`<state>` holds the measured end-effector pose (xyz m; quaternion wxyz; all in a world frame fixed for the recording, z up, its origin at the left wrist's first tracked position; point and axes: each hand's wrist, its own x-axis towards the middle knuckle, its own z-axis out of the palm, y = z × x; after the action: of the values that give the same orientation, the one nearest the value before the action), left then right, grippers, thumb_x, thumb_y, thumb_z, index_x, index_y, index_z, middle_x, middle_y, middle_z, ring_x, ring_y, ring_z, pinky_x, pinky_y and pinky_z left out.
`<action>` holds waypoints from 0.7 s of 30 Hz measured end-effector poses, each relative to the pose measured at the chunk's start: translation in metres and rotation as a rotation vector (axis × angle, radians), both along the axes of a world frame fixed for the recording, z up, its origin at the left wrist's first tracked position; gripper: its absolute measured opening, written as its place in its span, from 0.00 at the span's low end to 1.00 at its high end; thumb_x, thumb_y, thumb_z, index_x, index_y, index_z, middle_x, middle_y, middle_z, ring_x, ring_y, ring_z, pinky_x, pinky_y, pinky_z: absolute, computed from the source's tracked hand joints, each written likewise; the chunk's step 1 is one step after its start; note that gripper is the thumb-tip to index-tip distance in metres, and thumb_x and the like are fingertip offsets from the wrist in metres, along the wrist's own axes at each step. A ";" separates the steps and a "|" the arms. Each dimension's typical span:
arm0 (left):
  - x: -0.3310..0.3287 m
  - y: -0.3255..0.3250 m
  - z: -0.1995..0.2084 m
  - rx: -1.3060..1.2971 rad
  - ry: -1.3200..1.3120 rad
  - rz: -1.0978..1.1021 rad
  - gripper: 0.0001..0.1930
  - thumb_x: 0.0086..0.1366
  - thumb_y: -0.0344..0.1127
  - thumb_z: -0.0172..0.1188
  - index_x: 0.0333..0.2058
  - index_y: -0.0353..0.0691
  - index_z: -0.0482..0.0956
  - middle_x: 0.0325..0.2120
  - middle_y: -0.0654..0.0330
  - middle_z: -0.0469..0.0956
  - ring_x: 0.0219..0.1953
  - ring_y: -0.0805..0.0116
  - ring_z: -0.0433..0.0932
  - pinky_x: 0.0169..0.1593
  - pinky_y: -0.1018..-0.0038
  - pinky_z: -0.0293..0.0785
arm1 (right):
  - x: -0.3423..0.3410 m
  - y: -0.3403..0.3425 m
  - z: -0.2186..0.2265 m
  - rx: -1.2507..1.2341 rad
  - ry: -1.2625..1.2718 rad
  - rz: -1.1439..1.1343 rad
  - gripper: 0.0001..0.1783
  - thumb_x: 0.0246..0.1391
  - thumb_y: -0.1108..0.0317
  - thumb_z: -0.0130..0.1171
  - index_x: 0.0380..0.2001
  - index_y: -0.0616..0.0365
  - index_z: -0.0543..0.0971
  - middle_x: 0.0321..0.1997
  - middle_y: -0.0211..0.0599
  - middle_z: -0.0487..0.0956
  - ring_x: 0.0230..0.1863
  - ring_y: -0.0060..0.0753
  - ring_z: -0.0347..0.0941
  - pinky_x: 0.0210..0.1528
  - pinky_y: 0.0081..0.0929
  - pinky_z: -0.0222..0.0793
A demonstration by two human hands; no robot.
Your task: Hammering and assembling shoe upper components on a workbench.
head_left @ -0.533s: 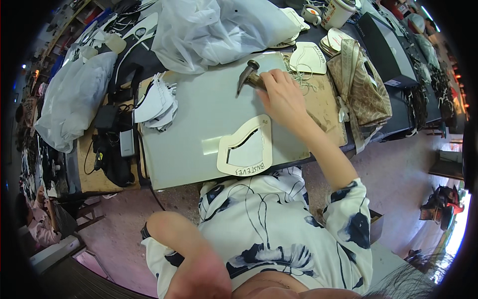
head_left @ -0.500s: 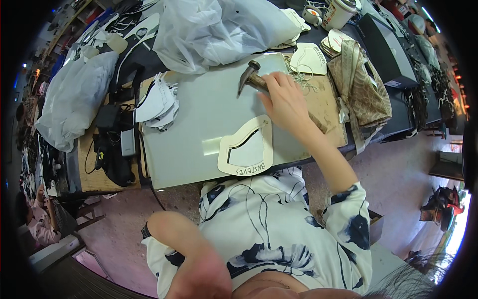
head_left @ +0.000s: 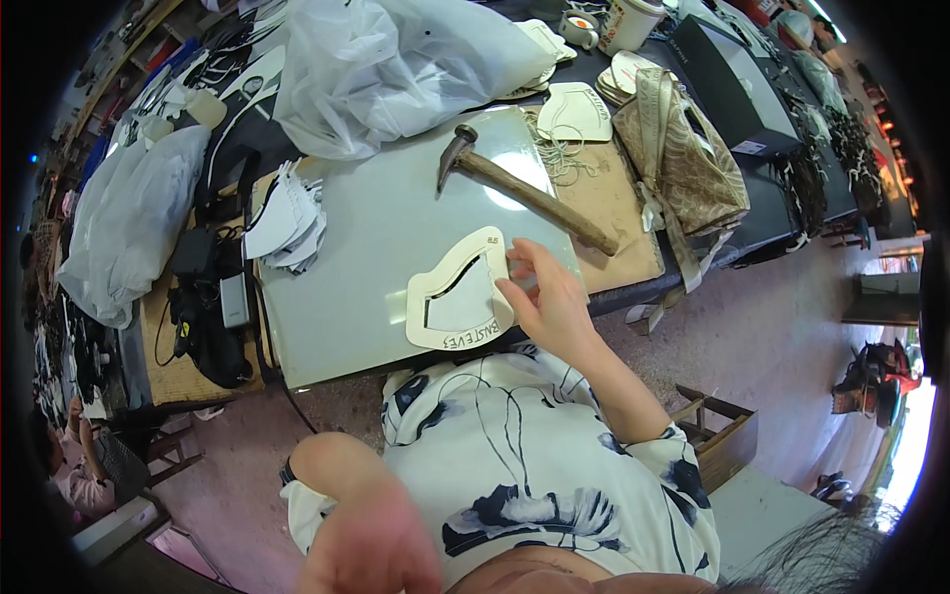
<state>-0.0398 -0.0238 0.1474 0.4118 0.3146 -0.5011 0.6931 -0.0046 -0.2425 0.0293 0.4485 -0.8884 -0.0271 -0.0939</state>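
Note:
A cream card template (head_left: 420, 315) with a curved cut-out lies on the grey-white board (head_left: 341, 327) near its front edge. Through the cut-out shows a white surface with a dark curved edge. My right hand (head_left: 550, 303) hovers at the template's right side, thumb and fingers apart, holding nothing. Its fingertips are close to the template's rim; contact is hard to judge. Beyond it a hammer (head_left: 539, 196) with a wooden handle lies slanting across the board. My left hand (head_left: 376, 544) is raised close to the camera at the lower edge, blurred, its fingers unreadable.
White cut pieces (head_left: 289, 220) are stacked on the board's left. A big translucent plastic bag (head_left: 396, 74) sits behind. To the right are string (head_left: 562, 158), more templates (head_left: 576, 112), a patterned brown bag (head_left: 683, 148) and a black box (head_left: 737, 89). Dark cables and adapters (head_left: 203, 317) lie left.
My right hand has let go of the hammer handle and come nearer, down to the template's right side. The hammer stays on the board. The whole view has shifted slightly.

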 end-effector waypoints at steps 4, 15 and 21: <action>0.026 0.019 -0.064 0.794 0.757 0.131 0.32 0.51 0.55 0.70 0.47 0.37 0.76 0.50 0.48 0.74 0.51 0.49 0.75 0.49 0.59 0.74 | 0.009 -0.002 -0.002 0.250 0.193 -0.008 0.26 0.59 0.71 0.60 0.58 0.69 0.66 0.53 0.49 0.78 0.44 0.34 0.79 0.33 0.27 0.80; 0.039 -0.006 -0.147 0.976 1.105 0.443 0.26 0.50 0.33 0.65 0.51 0.37 0.80 0.55 0.52 0.76 0.59 0.49 0.72 0.61 0.54 0.68 | 0.020 -0.001 -0.013 0.428 0.252 -0.029 0.22 0.63 0.65 0.59 0.54 0.69 0.70 0.39 0.37 0.79 0.33 0.20 0.75 0.25 0.18 0.70; 0.051 -0.013 -0.130 0.903 1.043 0.422 0.23 0.56 0.34 0.64 0.52 0.35 0.79 0.53 0.52 0.77 0.54 0.51 0.75 0.57 0.56 0.70 | 0.018 0.003 0.014 0.842 0.509 0.067 0.14 0.65 0.63 0.57 0.42 0.66 0.78 0.31 0.30 0.80 0.28 0.16 0.73 0.28 0.17 0.70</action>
<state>0.0116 -0.0364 0.0174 0.2844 0.8341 -0.4055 0.2427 0.0138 -0.2390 0.0429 0.7638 -0.6233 0.0952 0.1380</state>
